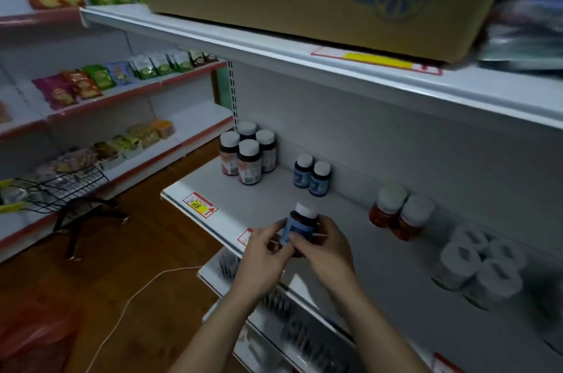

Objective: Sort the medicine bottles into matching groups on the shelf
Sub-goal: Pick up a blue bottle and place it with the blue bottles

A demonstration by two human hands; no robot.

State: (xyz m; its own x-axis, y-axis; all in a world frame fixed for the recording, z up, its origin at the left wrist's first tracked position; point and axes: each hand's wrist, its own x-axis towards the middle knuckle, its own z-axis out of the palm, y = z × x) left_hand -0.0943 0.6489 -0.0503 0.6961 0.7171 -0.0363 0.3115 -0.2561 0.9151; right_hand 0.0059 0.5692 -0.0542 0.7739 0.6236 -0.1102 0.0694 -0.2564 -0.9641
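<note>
Both hands — left hand [264, 246], right hand [323, 246] — fingers curled round a blue-label bottle [300, 228]; next, it likely joins the blue pair [312, 174].

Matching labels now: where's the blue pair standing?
Head view, centre frame: the blue pair stands between the four brown bottles left and the red pair right.

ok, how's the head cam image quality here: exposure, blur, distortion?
Head view: dim overall, with the bay shadowed beneath the upper shelf. Head view: the wide-angle lens bows that shelf's edge. Head view: the blue-label bottle, gripped by the left hand and right hand, is fairly sharp; the red bottles and pale bottles rightward are smeared.
</note>
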